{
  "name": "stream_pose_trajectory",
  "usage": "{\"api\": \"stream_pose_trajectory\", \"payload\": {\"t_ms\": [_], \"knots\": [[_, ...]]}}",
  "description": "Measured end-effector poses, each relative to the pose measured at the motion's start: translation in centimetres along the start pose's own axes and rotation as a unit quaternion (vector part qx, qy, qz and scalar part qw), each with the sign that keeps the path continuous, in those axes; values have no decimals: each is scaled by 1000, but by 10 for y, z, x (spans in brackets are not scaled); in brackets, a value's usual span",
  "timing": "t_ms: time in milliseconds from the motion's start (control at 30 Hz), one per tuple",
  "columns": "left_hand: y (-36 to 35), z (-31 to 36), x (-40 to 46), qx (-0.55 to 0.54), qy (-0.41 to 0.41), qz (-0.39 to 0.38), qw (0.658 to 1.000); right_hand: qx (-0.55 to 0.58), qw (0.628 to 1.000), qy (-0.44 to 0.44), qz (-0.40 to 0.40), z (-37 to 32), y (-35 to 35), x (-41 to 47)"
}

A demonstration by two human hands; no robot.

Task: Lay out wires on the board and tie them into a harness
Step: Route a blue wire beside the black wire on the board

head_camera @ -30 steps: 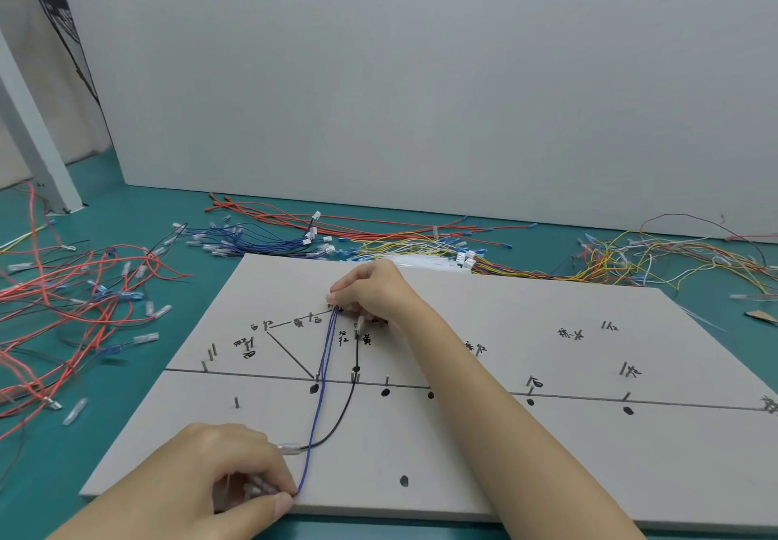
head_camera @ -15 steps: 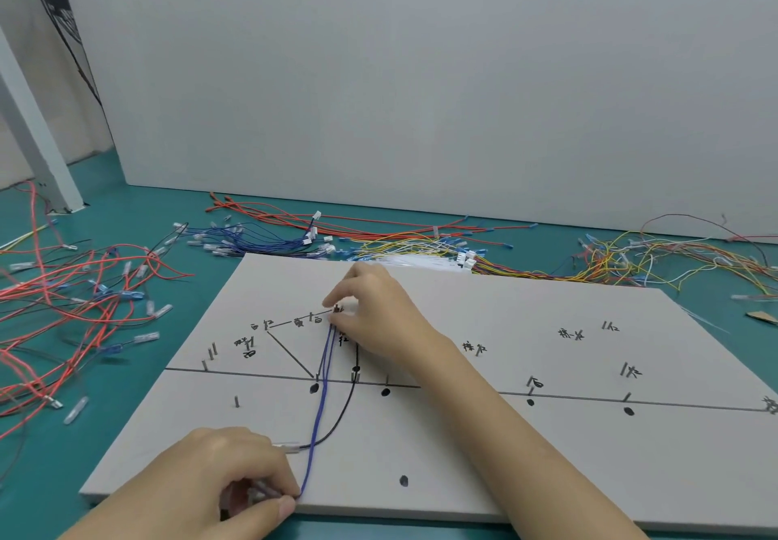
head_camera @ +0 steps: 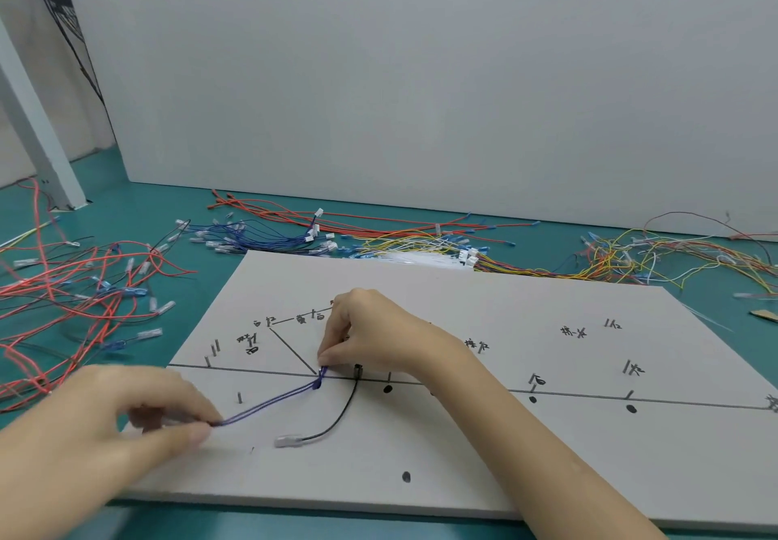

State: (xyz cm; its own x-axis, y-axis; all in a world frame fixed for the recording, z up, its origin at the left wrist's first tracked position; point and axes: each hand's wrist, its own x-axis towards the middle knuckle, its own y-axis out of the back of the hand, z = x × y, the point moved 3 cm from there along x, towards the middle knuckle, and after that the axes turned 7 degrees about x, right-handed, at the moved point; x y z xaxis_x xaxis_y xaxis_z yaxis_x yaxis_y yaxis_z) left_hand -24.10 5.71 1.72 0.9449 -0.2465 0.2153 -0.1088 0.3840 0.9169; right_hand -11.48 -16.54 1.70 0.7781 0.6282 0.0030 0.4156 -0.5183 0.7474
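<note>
Blue wires (head_camera: pixel 269 404) stretched across the board (head_camera: pixel 484 312): right hand (head_camera: pixel 370 337) fingers pinch them at the drawn line; left hand (head_camera: pixel 126 421) fingers pinch the other end. Black wire (head_camera: pixel 337 417) lies beside them.

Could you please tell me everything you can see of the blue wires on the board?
The blue wires are a thin pair with dark blue insulation, running side by side, stretched fairly straight across the white board. The left hand pinches their near end; the right hand presses their far end down beside the drawn horizontal line, where they bunch slightly. The black wire lies apart, to their right.
</note>
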Motion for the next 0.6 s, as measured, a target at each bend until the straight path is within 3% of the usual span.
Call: {"api": "stream_pose_trajectory", "payload": {"t_ms": [233,333,600], "knots": [[4,-33,47,-191,62,30,979,-6,1000,2,3,-1,0,-3],[-6,-42,72,-240,85,-8,967,-5,1000,-2,4,-2,-1,-4],[-18,-46,109,-177,105,-68,976,2,1000,-15,8,-1,-1,-4]]}}
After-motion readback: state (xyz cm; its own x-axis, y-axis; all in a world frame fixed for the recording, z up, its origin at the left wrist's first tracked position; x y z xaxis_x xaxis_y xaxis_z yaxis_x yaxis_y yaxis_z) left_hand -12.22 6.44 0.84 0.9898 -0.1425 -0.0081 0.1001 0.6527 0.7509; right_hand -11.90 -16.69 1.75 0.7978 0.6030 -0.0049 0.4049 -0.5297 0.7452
